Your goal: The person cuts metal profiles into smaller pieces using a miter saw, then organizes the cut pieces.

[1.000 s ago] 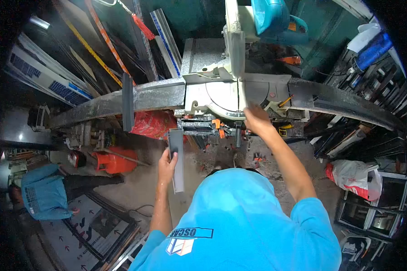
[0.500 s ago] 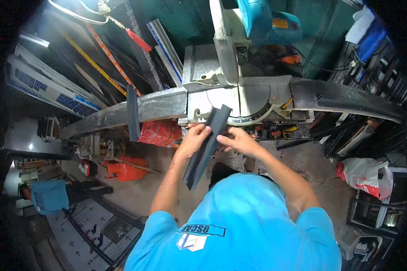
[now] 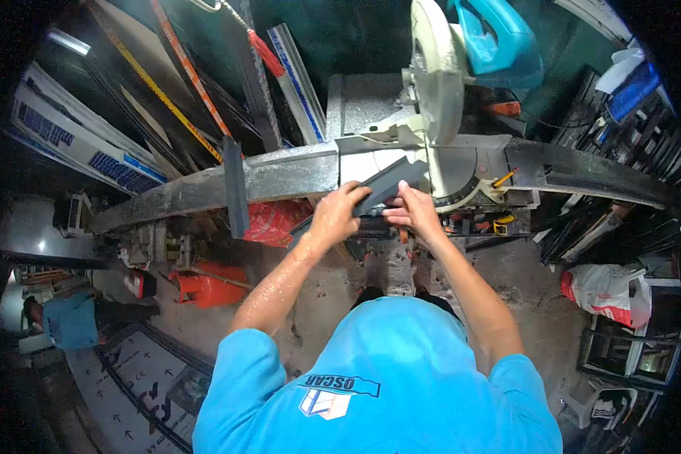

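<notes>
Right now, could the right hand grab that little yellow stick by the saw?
Probably yes: the right hand is close to the yellow stick, and nothing seems in between. But its fingers are on the dark strip, so the left hand may have to hold that alone.

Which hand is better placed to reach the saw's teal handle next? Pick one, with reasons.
Right, I'd judge: the right hand is nearer the teal handle, with only its fingertips on the dark profile. The left hand is farther off, its grip over the profile.
</notes>
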`<state>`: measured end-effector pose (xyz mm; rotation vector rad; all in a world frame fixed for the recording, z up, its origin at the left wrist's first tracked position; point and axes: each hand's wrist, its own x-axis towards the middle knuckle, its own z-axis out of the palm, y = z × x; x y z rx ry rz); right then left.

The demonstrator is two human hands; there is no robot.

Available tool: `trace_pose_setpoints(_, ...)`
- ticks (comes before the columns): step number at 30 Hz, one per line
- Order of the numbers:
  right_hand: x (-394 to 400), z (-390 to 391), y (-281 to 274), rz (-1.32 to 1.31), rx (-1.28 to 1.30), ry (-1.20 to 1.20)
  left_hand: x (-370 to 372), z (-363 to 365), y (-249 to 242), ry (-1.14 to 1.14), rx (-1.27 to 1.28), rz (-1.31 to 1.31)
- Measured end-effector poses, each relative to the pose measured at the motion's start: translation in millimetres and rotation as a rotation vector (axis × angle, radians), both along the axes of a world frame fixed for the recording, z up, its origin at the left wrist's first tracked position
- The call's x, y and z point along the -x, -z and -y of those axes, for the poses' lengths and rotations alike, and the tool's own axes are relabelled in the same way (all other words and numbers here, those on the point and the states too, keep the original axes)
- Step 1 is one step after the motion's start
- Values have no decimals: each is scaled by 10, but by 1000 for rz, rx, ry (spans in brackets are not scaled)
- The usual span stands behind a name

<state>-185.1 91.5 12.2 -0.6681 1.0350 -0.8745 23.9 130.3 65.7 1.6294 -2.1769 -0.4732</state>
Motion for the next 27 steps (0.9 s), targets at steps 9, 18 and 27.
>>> trace_pose_setpoints(9, -868, 567, 458, -1230, 1277, -196, -1383, -98, -273, -132, -136, -120)
trace_pose_setpoints(18, -601, -57, 145, -1048, 1126, -328, -1344, 218, -124, 18, -156, -183)
trace_pose_setpoints(27, 517, -692, -782, -1162, 769, -275, -437, 1253, 453, 247, 88, -76)
